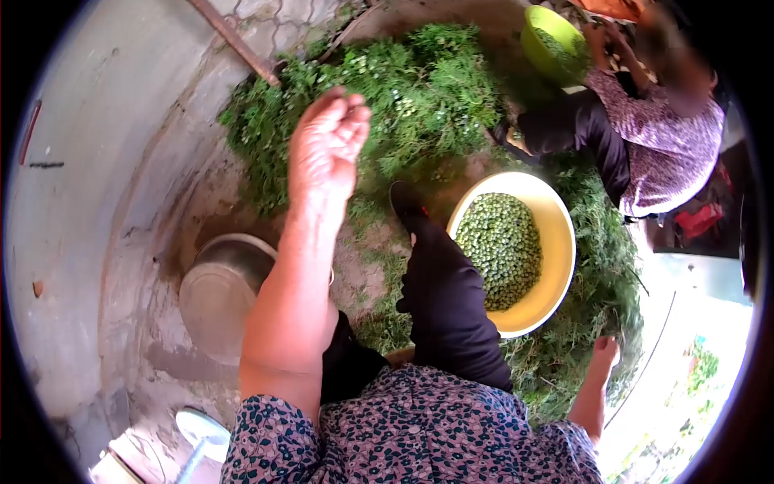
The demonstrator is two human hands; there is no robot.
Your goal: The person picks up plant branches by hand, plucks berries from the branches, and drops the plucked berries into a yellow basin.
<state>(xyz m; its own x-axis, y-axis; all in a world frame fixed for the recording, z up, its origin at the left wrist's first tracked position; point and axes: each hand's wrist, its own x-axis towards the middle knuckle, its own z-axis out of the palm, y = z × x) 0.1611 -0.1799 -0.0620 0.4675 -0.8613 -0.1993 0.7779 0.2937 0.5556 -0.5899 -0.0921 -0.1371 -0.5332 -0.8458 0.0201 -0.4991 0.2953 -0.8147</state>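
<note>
Bare left forearm (306, 258) looms closest to the camera, floral-print shirt (407, 427) below it. Left hand (329, 149) shows its palm in front of a heap of evergreen sprigs (435, 81), fingers loosely curled, can't tell if anything's pinched in there tbh. Right hand (606, 352) is way out to the side by more greenery, pretty small and washed out, so I can't say what shape its grip is in. Yellow basin (559, 242) sits just beside the dark-trousered leg (451, 298), loads of little green cones (500, 250) inside. Metal pot (214, 302) on the other side, plus a co-worker (673, 153) near a lime-green bowl (534, 40)
</note>
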